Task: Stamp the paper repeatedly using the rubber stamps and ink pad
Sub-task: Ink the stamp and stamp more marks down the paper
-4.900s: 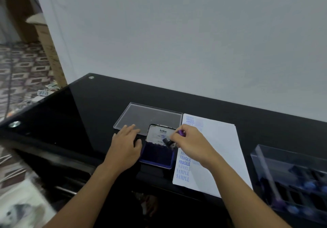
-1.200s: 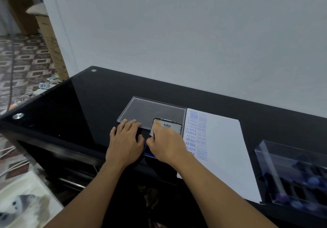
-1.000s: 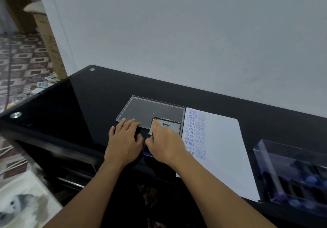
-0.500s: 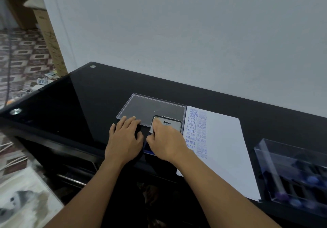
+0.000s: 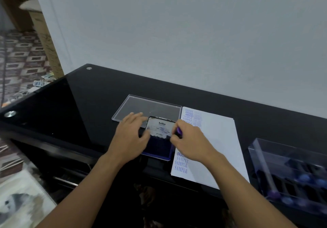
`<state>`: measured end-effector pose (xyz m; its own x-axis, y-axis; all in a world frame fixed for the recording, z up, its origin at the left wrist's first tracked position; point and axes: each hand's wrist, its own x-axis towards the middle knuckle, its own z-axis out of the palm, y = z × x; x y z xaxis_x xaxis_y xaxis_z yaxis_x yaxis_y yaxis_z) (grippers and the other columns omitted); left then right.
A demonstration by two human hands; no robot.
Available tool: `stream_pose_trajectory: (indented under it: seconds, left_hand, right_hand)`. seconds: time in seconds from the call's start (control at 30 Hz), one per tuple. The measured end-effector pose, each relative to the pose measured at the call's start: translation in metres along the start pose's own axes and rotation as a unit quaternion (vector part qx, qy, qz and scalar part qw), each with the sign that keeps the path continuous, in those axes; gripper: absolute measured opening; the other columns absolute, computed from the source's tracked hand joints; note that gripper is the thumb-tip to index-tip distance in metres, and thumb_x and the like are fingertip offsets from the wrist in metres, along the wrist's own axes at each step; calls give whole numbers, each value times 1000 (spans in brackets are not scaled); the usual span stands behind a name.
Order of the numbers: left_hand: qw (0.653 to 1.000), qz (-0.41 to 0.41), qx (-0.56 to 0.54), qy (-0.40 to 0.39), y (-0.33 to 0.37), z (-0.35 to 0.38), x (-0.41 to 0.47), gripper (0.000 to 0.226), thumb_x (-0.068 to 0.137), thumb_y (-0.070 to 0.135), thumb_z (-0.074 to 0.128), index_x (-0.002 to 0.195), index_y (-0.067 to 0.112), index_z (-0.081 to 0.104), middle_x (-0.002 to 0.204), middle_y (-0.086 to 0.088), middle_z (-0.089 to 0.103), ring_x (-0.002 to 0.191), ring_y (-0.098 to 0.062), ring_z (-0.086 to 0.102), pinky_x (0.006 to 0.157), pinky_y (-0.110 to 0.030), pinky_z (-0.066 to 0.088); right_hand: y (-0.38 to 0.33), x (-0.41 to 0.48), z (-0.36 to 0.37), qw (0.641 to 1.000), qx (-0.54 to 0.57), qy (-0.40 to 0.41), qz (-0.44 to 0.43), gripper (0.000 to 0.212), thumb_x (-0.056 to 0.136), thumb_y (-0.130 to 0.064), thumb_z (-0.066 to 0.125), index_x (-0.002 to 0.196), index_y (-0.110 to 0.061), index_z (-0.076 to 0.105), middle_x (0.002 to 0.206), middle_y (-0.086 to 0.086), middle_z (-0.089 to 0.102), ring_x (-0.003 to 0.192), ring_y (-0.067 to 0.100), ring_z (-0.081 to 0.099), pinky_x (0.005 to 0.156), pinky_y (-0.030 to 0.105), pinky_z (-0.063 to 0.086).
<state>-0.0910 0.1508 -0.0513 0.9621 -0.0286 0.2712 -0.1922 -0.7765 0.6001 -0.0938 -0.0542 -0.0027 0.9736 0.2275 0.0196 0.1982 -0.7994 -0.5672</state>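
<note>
The open ink pad (image 5: 159,150) sits on the black desk, its raised lid (image 5: 161,127) labelled Artline. My left hand (image 5: 130,135) rests flat on the pad's left side with fingers spread. My right hand (image 5: 190,142) hovers over the pad's right edge and the paper's left margin, pinching a purple-handled rubber stamp (image 5: 179,132). The white paper (image 5: 219,148) lies to the right of the pad. Blue stamped words such as SAMPLE and AMENDED run down its left margin.
A clear plastic lid (image 5: 148,106) lies flat behind the ink pad. A transparent box (image 5: 290,173) holding several more stamps stands at the desk's right. The black glass desk (image 5: 79,104) ends at a near edge by my forearms; a white wall rises behind.
My right hand has lifted off the ink pad and shifted right toward the paper, with the purple stamp handle now showing. The left hand stays on the pad's left side.
</note>
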Motion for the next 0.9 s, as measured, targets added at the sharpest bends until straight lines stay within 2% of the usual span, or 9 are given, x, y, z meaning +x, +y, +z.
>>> stream_pose_trajectory:
  seconds: [0.17,0.27,0.37,0.43,0.7,0.9]
  left_hand:
    - [984,102,64,-130,47,3,1,43,96,43,53,138,31,49,149,13,43,149,-12,20,123,-47,15]
    - [962,137,116,-205,65,11,1,55,95,51,54,144,32,42,153,13,37,152,-16,9,123,-52,9]
    - [941,139,140,-274,74,17,-1,65,94,50,56,152,30,34,164,8,22,154,-18,-1,122,-58,-2]
    - [928,143,158,-305,78,22,-3,68,94,48,57,154,29,32,166,5,17,153,-17,-5,121,-59,-7]
    - [914,151,182,-329,85,32,-7,68,93,46,58,152,25,33,158,5,32,152,-20,-1,120,-61,-10]
    - [914,148,181,-333,87,34,-5,69,93,45,59,153,25,32,159,5,31,153,-20,-2,119,-62,-10]
  right_hand:
    - [32,-14,-26,999,-35,-17,35,8,92,-26,60,90,-22,53,86,-4,62,74,15,58,61,27,46]
    - [47,-24,-38,997,-55,-39,44,13,93,-25,62,90,-26,50,88,-5,61,74,16,57,63,27,48]
    - [54,-34,-44,994,-75,-62,44,16,94,-21,62,91,-28,48,90,-5,60,75,15,56,64,25,47]
    - [58,-38,-44,993,-88,-70,41,15,94,-21,60,91,-28,48,89,-5,60,75,17,56,67,29,48]
    - [55,-39,-35,987,-120,-102,33,11,96,-29,58,94,-25,47,87,-3,60,75,18,56,69,33,49]
    - [49,-38,-31,983,-145,-107,33,13,96,-31,57,95,-23,46,87,-1,60,72,18,54,65,32,47]
